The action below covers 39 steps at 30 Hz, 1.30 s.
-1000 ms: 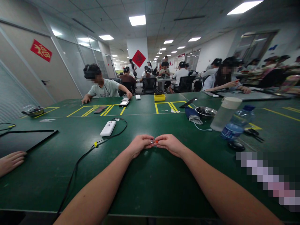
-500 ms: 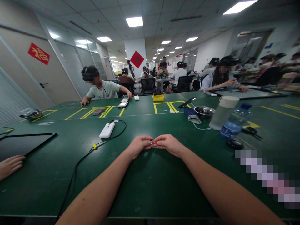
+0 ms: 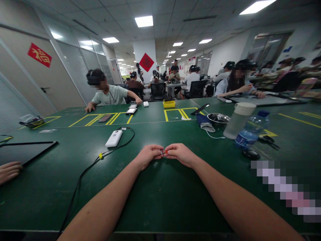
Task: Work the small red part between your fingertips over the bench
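Both my forearms reach out over the green table (image 3: 155,201). My left hand (image 3: 148,156) and my right hand (image 3: 181,154) meet fingertip to fingertip just above the table top. Between the pinched fingers sits a tiny part (image 3: 164,152), silvery on the left side and orange-red on the right. Both hands are closed on it. The part is too small to name.
A white power bank (image 3: 114,138) with a black cable (image 3: 85,170) lies front left. A black tray (image 3: 23,150) and another person's hand (image 3: 8,170) are at far left. A jug (image 3: 238,124), water bottle (image 3: 252,132), metal bowl (image 3: 218,118) and black mouse (image 3: 249,154) stand at right. Several people sit at tables behind.
My hands stay pinched together in the same spot. The view has shifted slightly, and the other person's hand at left has drawn back toward the edge.
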{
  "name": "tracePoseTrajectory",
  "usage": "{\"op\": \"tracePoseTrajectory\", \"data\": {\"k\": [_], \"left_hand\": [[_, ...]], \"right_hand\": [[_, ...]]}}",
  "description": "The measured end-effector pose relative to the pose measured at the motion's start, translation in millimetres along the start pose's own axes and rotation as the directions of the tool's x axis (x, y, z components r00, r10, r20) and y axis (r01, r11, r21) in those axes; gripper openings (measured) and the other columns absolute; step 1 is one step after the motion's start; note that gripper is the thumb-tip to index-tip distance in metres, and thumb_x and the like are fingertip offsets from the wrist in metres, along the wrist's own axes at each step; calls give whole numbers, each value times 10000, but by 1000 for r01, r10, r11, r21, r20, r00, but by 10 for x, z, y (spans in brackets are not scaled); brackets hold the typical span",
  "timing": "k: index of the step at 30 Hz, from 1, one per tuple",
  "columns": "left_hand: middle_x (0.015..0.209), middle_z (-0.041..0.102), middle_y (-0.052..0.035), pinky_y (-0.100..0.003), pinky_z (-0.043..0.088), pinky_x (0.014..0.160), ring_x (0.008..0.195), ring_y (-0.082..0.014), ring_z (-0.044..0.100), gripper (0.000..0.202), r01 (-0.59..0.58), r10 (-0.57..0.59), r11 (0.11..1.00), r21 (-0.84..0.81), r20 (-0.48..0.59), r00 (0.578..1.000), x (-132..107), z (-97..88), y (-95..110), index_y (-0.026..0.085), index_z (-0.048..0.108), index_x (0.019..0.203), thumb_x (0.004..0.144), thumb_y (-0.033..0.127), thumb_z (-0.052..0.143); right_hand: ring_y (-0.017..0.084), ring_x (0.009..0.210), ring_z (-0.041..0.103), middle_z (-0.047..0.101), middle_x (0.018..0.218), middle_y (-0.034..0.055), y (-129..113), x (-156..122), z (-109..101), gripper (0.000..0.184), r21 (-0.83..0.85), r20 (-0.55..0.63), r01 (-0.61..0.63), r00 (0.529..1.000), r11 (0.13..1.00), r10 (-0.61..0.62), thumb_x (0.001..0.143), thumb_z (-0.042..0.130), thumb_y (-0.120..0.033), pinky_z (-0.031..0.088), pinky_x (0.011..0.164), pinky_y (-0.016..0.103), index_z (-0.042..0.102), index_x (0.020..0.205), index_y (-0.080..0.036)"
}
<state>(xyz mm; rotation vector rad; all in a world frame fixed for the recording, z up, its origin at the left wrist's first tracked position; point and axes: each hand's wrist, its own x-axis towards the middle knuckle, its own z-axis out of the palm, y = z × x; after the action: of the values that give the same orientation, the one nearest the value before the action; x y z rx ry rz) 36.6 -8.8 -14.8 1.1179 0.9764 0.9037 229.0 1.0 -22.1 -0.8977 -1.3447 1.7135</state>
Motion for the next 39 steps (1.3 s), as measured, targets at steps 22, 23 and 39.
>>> {"op": "tracePoseTrajectory", "data": {"k": [22, 23, 39], "left_hand": [[911, 692, -128, -255, 537, 744, 808, -181, 680, 250, -9, 9, 1000, -30, 3, 1000, 2, 5, -16, 106, 646, 947, 700, 96, 686], [911, 691, -128, -255, 537, 744, 808, -181, 680, 250, -8, 9, 999, -31, 2, 1000, 2, 4, -17, 106, 647, 946, 700, 95, 687], [952, 681, -133, -270, 536, 785, 847, -192, 676, 246, -23, 24, 999, -40, 21, 999, 14, 53, -43, 102, 643, 977, 732, 80, 641]], "right_hand": [[190, 849, 683, 693, 849, 102, 19, 11, 2, 150, -7, -4, -7, 1000, 1000, 7, 695, 695, -130, 551, 798, 288, 661, 839, -105], [192, 852, 683, 693, 848, 103, 19, 12, 2, 149, -8, -7, -9, 1000, 1000, 9, 695, 696, -131, 551, 799, 289, 662, 838, -104], [177, 787, 689, 689, 827, 97, 4, -3, 8, 154, -13, -27, 7, 1000, 1000, -7, 697, 698, -145, 558, 744, 272, 642, 836, -108]]}}
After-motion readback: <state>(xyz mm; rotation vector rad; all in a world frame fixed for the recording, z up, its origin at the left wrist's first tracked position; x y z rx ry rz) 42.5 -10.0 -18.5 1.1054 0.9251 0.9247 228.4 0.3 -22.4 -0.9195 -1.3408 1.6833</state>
